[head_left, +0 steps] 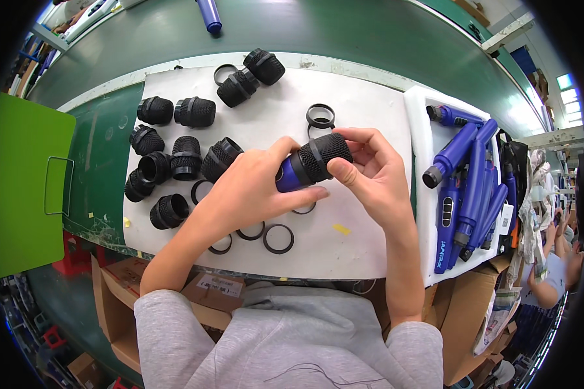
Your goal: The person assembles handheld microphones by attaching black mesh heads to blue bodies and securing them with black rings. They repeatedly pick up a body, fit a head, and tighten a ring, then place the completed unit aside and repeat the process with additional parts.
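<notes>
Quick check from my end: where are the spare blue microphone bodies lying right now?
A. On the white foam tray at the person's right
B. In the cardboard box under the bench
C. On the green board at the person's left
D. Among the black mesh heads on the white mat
A: the blue microphone bodies lie piled on the white foam tray at the person's right, beside the white mat.

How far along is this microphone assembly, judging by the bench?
No finished pile is visible. In hand: the left hand grips a blue microphone body while the right hand holds its black mesh head. Left: about ten loose mesh heads, spare black rings, and bare blue bodies on the right.
</notes>
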A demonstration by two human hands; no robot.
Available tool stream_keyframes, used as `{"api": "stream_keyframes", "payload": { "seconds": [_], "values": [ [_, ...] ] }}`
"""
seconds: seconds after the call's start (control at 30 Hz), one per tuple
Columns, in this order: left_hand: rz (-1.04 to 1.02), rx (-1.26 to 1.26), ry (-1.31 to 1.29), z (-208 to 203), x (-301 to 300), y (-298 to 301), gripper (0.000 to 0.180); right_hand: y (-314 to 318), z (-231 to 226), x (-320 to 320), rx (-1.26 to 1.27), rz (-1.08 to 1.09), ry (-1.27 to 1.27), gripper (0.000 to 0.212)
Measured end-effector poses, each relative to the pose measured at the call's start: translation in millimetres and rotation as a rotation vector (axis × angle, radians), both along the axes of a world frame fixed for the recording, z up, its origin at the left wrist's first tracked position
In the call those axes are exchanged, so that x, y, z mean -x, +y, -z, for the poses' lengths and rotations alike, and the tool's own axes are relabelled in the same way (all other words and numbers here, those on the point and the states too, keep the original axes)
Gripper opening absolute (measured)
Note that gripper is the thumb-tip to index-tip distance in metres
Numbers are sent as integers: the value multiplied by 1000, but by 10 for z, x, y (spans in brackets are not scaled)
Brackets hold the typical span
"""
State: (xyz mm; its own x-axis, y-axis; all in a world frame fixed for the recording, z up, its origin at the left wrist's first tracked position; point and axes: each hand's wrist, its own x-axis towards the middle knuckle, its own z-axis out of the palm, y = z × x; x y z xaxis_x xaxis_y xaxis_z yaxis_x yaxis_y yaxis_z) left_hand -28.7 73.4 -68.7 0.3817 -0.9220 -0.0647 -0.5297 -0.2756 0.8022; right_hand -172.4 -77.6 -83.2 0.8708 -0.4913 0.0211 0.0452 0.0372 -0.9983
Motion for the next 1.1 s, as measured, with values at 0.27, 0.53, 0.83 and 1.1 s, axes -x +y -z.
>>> {"api": "stream_keyframes", "payload": {
  "seconds": [0.27,0.53,0.83,1.1],
  "values": [
    [-12,80,-75,107,21,-6,50,-46,25,4,37,-16,26,45],
    [-26,74,-172,146,14,8,45,-17,53,-20,63,1,-2,43],
    [-62,44,-349,175,40,24,47,0,85,-41,51,28,46,44],
    [-40,41,-406,185,39,26,46,17,78,-46,99,101,194,43]
  ]
}}
